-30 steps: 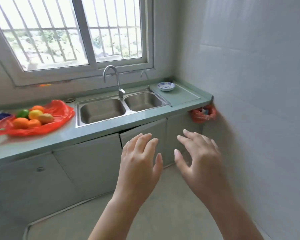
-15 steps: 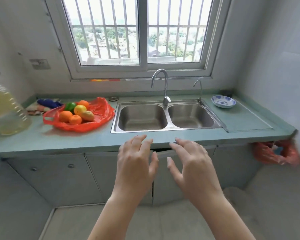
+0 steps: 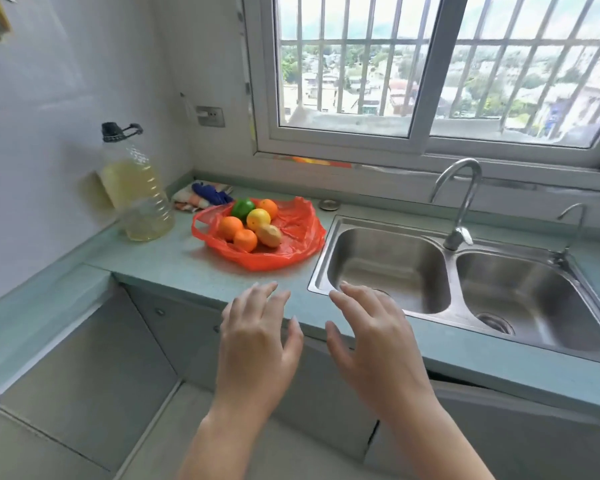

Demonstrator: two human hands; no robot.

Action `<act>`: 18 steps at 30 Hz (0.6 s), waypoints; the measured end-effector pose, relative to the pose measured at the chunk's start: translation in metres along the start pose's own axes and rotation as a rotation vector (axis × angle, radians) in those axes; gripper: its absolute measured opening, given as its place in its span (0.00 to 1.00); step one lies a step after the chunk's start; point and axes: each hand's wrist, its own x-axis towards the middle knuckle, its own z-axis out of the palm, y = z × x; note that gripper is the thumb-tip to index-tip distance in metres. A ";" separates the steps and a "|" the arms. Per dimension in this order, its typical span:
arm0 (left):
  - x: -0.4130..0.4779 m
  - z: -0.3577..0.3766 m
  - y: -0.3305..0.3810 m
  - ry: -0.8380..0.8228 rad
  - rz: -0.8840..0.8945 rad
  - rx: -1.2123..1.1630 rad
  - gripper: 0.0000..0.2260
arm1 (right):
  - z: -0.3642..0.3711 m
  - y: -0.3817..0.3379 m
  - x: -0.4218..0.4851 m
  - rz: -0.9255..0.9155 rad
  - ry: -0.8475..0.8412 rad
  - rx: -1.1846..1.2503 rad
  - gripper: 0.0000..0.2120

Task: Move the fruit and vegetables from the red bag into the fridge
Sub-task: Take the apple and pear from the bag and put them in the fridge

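Observation:
A red plastic bag lies spread open on the green counter, left of the sink. In it sit three oranges, a yellow citrus fruit, a green fruit and a brownish potato-like piece. My left hand hovers at the counter's front edge, just below the bag, fingers spread and empty. My right hand is beside it, over the sink's near corner, also spread and empty. No fridge is in view.
A double steel sink with a tall tap fills the right of the counter. A big bottle of yellow oil stands left of the bag, with cloths behind it. Cabinet doors run below the counter.
The view has swung left and moved closer to the counter, so the bag is now centred ahead. Both hands stay raised, spread and empty, now at the counter's edge.

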 end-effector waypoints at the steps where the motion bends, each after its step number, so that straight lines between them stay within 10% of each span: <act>1: 0.008 0.004 -0.011 0.007 -0.018 0.004 0.19 | 0.012 -0.002 0.009 -0.002 -0.009 0.006 0.18; 18: 0.155 0.058 -0.226 0.010 -0.096 -0.007 0.18 | 0.212 -0.070 0.197 -0.055 -0.078 0.080 0.17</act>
